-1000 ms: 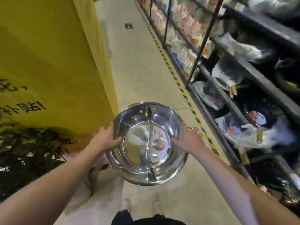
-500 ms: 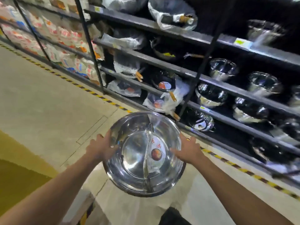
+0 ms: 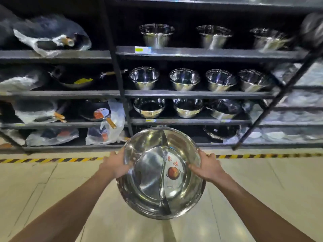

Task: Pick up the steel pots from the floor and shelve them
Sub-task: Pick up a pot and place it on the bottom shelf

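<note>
Steel pot (image 3: 157,173) with centre divider held above the floor (image 3: 52,198), facing the dark shelving (image 3: 192,93). Left hand (image 3: 115,165) and right hand (image 3: 208,167) each clasp opposite rims, thumbs inside. Shelves carry rows of steel pots (image 3: 185,79).

- Two red Chinese characters (image 3: 172,161) are showing on a clear sticker inside the divided steel pot (image 3: 161,173), right of its curved divider; they are looking like 良 and 鸿, though blur is making this uncertain.
- Just below them, a red picture of a two-handled pot (image 3: 173,171) is sitting on the same sticker.
- Lower on the sticker, a small dark line of print (image 3: 169,187) is staying too blurred to read.
- A yellow and blue price tag (image 3: 143,49) is hanging on the edge of the upper shelf (image 3: 209,53); nothing on it is reading clearly.
- A round orange and white label (image 3: 101,113) is lying in a dark pan (image 3: 95,110); its print is unreadable.
</note>
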Available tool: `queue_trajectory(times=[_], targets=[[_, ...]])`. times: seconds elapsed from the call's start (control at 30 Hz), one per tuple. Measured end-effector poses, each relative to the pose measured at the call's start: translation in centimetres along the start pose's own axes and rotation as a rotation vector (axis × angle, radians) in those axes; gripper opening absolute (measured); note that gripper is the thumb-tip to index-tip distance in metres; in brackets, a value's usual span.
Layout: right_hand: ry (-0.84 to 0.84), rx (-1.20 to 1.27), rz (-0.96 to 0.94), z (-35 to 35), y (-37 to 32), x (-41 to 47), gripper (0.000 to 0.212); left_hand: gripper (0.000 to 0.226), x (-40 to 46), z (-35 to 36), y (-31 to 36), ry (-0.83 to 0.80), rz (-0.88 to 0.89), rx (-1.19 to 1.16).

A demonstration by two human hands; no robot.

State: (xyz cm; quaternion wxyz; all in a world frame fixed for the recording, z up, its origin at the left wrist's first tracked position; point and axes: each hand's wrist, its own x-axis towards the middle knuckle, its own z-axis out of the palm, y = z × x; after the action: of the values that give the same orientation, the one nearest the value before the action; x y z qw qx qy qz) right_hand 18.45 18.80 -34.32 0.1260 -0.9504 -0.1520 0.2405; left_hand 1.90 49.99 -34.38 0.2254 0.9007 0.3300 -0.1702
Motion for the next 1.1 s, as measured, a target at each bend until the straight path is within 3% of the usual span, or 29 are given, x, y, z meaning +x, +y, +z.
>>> queue_trajectory(times=[0.27, 0.63, 0.87, 1.1], targets=[[0.002, -0.013, 0.156, -2.9, 7.7, 7.0, 0.087, 0.081, 8.0, 2.0, 9.5, -0.111, 0.095, 0.044], [-0.027, -0.008, 0.237, -6.0, 11.0, 17.3, 0.08, 0.075, 22.2, 2.7, 17.3, -0.243, 0.181, 0.075], [-0.047, 0.013, 0.24, -6.8, 16.0, 24.1, 0.07, 0.086, 28.3, 5.7, 24.2, -0.292, 0.09, 0.199], [-0.163, 0.06, 0.25, -7.3, 23.6, 32.0, 0.072, 0.087, 31.8, 11.1, 30.6, -0.266, 0.001, 0.118]])
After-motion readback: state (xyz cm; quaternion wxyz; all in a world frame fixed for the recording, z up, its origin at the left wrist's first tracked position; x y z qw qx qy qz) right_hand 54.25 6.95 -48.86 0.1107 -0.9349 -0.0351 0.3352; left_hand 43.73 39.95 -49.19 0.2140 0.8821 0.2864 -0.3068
